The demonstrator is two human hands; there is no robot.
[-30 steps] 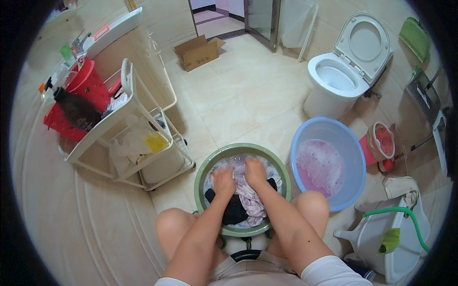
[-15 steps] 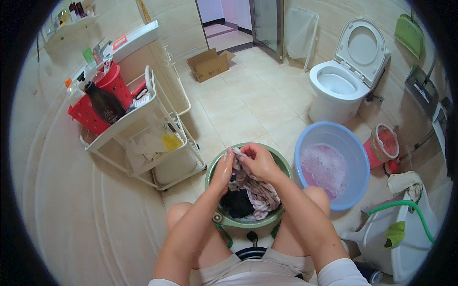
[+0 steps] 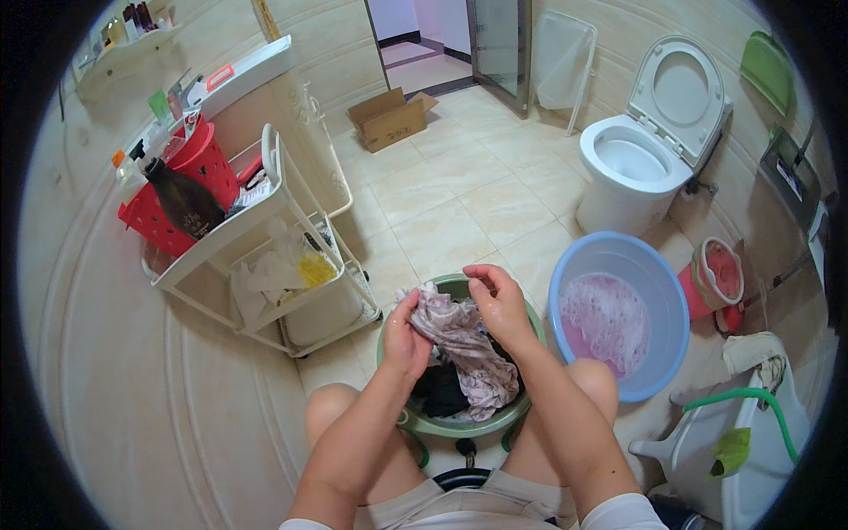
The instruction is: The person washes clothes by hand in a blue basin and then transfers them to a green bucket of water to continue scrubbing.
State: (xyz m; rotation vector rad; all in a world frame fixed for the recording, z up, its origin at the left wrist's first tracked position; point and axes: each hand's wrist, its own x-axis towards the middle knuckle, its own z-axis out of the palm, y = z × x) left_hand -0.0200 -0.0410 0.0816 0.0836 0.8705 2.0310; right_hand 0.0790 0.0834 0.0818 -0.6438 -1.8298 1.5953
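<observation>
Two bare forearms [image 3: 358, 428], yours, extended forward above a round green basin [image 3: 455, 429]. Left hand [image 3: 409, 340]: palm turned inward, fingers gripping the upper end of a patterned cloth [image 3: 464, 340]. Right hand [image 3: 500, 305]: raised just beside that cloth, fingers loosely curled, nothing in its grasp. The cloth: pale pinkish, mottled darker print, rumpled, lifted at your left hand and hanging down into the basin. One black cloth [image 3: 442, 391], bunched in the basin to its left.

Surface: cream tiled floor [image 3: 477, 208]. To the basin's right, one blue tub [image 3: 667, 349] of foamy, pinkish water; beyond it, one red bucket [image 3: 696, 293]. Right background: one white toilet [image 3: 609, 196], lid raised. Far end: one open cardboard box [image 3: 393, 128], near a doorway. Left: one white trolley [image 3: 225, 243] bearing red baskets [image 3: 150, 225] and a dark bottle [image 3: 184, 201]. Lower right: one green hose [image 3: 729, 394].
</observation>
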